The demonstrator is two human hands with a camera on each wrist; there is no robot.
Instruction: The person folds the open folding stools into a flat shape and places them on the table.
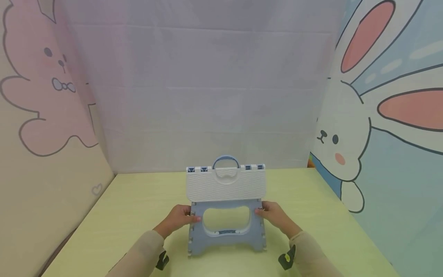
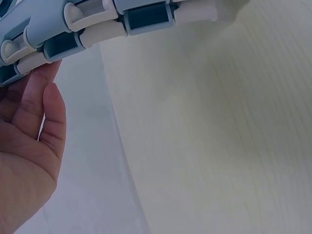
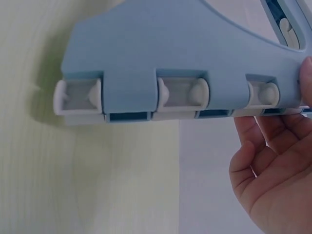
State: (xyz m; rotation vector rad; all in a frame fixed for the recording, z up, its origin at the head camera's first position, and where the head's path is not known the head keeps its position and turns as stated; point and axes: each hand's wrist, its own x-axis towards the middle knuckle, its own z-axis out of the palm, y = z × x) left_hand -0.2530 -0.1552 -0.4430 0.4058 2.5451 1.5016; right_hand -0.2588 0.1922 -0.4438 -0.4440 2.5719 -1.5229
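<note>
A plastic folding step stool point(image 1: 226, 190) is at the middle of the table in the head view. Its white textured top tilts up at the back, with a blue carry handle point(image 1: 226, 157) raised above the hinges. The blue-grey leg panel point(image 1: 228, 240), with a large oval opening, faces me. My left hand point(image 1: 177, 220) grips the panel's left edge, thumb in front and fingers behind. At the opposite edge, my right hand point(image 1: 277, 216) holds it the same way. Both wrist views show hinged joints point(image 3: 183, 92) along the edges; the fingertips are partly hidden behind the panel.
The pale yellow table point(image 1: 145, 192) extends around the stool. A white sheet point(image 1: 207, 96) hangs behind it. Cartoon-printed panels stand at the left and right, including a large white rabbit point(image 1: 346, 130). Dark straps or mounts point(image 1: 287, 258) hang at the wrists.
</note>
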